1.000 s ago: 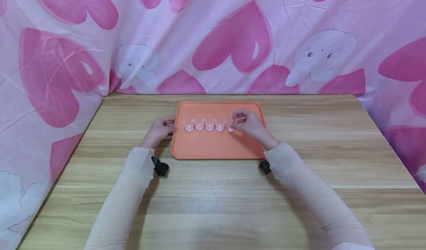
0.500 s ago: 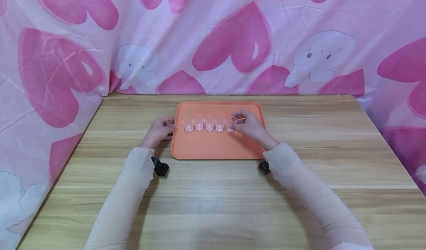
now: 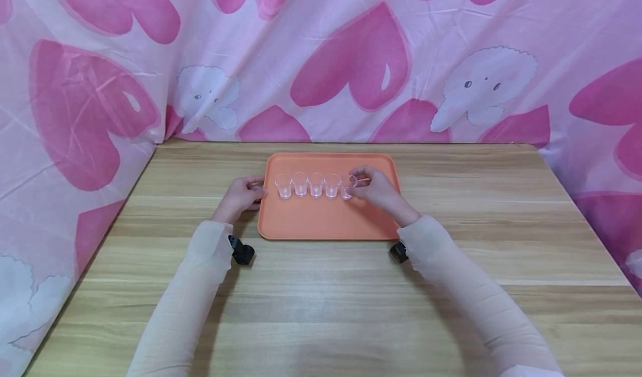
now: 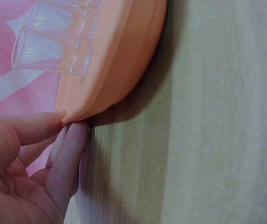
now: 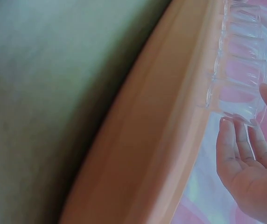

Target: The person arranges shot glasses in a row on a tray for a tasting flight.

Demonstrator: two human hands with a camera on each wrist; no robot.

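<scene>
An orange tray (image 3: 328,221) lies on the table, with several small clear plastic cups (image 3: 315,185) standing upright on it in a left-to-right row. My left hand (image 3: 242,194) pinches the tray's left rim, thumb on top and fingers beneath, as the left wrist view shows. On the tray's right side, my right hand (image 3: 376,188) holds the rightmost clear cup (image 5: 234,98) between thumb and fingertips. That cup stands close beside its neighbour. At the row's other end, the leftmost cup (image 4: 49,51) stands near my left thumb.
The wooden table (image 3: 311,310) stretches around the tray on every side. Behind and to the sides hangs a pink curtain (image 3: 266,53) with hearts. Black wrist cameras sit under both cuffs, the left camera (image 3: 242,251) near the tray's front left corner.
My right hand and the rightmost cup have shifted very slightly left, closer to the row. The left hand and the tray have stayed where they were.
</scene>
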